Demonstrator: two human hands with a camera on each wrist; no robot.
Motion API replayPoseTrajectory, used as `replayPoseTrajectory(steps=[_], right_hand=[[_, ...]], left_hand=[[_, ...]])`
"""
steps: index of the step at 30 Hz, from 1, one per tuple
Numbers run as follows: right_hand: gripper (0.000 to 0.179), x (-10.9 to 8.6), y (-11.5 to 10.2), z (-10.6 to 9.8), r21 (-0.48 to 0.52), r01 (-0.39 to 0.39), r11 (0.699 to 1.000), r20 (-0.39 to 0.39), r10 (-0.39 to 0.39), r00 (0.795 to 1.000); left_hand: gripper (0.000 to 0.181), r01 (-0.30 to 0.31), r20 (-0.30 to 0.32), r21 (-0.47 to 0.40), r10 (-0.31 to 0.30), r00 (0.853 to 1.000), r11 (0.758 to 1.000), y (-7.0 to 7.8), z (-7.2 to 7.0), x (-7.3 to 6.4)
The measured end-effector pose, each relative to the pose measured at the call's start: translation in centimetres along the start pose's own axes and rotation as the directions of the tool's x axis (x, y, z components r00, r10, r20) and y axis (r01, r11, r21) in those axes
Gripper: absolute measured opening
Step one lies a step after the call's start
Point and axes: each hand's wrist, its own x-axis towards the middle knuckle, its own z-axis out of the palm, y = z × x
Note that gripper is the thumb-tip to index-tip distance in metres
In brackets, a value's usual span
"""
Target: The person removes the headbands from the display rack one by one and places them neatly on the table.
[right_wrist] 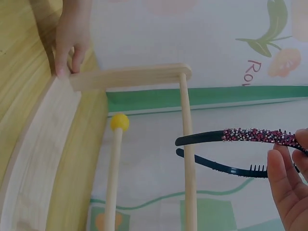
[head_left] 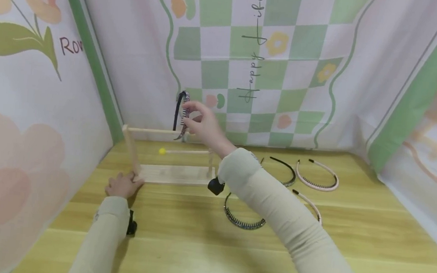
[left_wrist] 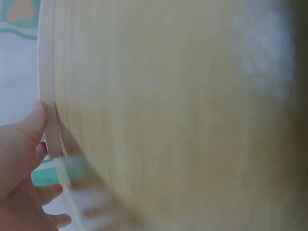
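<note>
My right hand (head_left: 208, 124) pinches a dark headband (right_wrist: 255, 136) with comb teeth and pink and silver stones, between thumb and fingers. The headband's two ends point down on either side of the top bar (right_wrist: 186, 125) of a wooden rack (head_left: 176, 174); I cannot tell whether it touches the bar. At the base's left end, my left hand (head_left: 123, 185) grips the corner, its thumb along the board's edge in the left wrist view. Below the top bar runs a second rod tipped with a yellow ball (head_left: 162, 151).
Right of the rack, several headbands lie on the wooden table (head_left: 177, 254): a black one (head_left: 291, 169), a pink one (head_left: 337, 181), another pink one (head_left: 314, 203) and a dark sparkly one (head_left: 246, 225). My right forearm partly covers them. Patterned curtains (head_left: 215, 36) surround the table.
</note>
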Motion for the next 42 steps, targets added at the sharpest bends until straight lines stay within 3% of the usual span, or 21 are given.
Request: replayPoseTrajectory(steps=[18, 31, 42], right_hand=[[0.038, -1.5, 1.1, -4.8, -0.027, -0.009, 1.000, -0.075, 0.007, 0.997], [0.035, -3.3, 1.2, -8.3, -0.065, -0.065, 0.996, -0.134, 0.056, 0.989], [0.039, -5.4, 1.7, -11.4, -0.042, -0.046, 0.998, -0.157, 0.039, 0.987]], left_hand=[[0.064, -0.012, 0.001, 0.000, 0.012, 1.000, 1.000, 0.1, -0.2, -0.1], [0.064, -0.018, 0.014, 0.016, 0.018, 1.000, 1.000, 0.3, -0.3, -0.4], [0.064, -0.006, 0.027, 0.019, 0.006, 1.000, 1.000, 0.4, -0.3, -0.5]])
